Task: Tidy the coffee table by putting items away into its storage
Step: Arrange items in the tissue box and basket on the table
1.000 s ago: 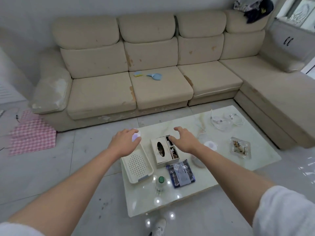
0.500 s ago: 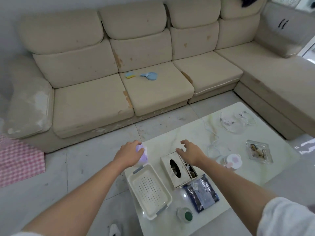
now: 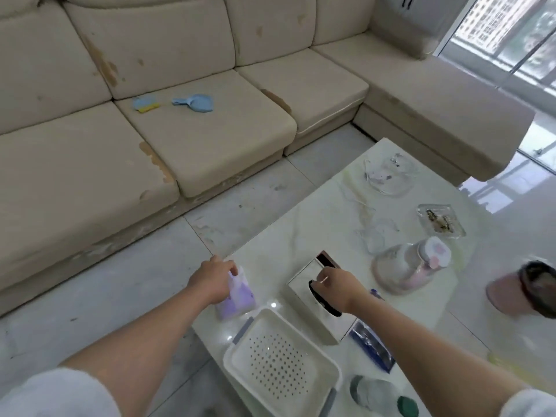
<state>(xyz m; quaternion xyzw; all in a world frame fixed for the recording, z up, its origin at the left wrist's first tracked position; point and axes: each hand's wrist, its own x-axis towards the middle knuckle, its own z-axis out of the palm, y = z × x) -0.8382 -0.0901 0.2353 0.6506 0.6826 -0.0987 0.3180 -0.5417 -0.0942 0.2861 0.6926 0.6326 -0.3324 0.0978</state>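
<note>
On the marble coffee table, my left hand grips a small lilac packet at the near left corner. A white tissue box with a side compartment stands just to the right of it. My right hand lies on top of the box, with its fingers curled over the dark slot. In front of both hands sits a white perforated basket, which holds nothing. No storage part of the table is in view.
A blue packet and a green-capped bottle lie near the front edge. To the right are a tipped pink container, a glass ashtray, clear plastic wrap and a blurred pink object. A beige sofa stands behind.
The view has come closer and tilted down over the table. My left hand has closed round the lilac packet. My right hand has dropped from above the tissue box onto its top.
</note>
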